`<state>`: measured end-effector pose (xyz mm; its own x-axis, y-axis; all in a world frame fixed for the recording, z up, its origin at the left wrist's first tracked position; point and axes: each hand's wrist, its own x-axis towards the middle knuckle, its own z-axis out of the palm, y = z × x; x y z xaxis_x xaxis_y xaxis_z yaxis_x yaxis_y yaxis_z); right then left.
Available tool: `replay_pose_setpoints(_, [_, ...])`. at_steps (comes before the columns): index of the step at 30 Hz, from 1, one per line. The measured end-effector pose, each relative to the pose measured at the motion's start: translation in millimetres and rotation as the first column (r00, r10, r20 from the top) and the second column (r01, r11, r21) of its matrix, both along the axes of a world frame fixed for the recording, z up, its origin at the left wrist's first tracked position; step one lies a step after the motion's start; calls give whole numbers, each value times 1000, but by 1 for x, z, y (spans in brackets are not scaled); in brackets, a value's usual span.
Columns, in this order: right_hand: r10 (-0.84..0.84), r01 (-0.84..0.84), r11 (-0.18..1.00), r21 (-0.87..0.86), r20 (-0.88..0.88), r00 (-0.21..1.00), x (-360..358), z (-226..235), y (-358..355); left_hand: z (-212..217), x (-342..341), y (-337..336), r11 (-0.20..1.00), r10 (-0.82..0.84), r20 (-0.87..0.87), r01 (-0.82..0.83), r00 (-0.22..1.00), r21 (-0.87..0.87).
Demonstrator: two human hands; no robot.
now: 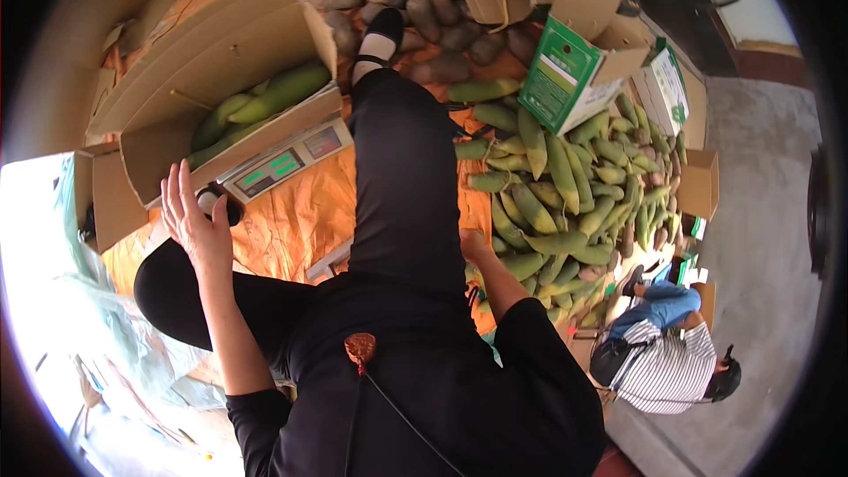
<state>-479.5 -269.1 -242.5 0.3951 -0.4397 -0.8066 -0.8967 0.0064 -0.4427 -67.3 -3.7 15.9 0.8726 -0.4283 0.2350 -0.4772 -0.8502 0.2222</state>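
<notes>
My left hand (192,220) has its fingers stretched out beside the near left corner of an open cardboard box (265,143), and it holds nothing. Several long green radishes (280,94) lie inside that box. It stands on a digital scale (284,162) with lit green displays. My right hand (474,245) is down beside my right thigh, at the edge of a big heap of green radishes (565,185). Its fingers are hidden, so any hold is not visible.
Reddish-brown roots (426,16) lie at the far side on an orange sheet (305,216). A green-and-white carton (565,71) stands at the heap's far edge. A person in a striped shirt (667,369) sits low at the right. Clear plastic sheeting (132,327) hangs at left.
</notes>
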Motion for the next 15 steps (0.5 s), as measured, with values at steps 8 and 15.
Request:
replay_pose_setpoints(8, [-193,196,980,38,-64,979,2,-11,4,-12,2,2,998,-33,23,32,999,62])
replay_pose_setpoints(15, [-143,127,953,-274,-41,989,-44,4,-40,-23,0,-6,993,-81,52,76,995,88])
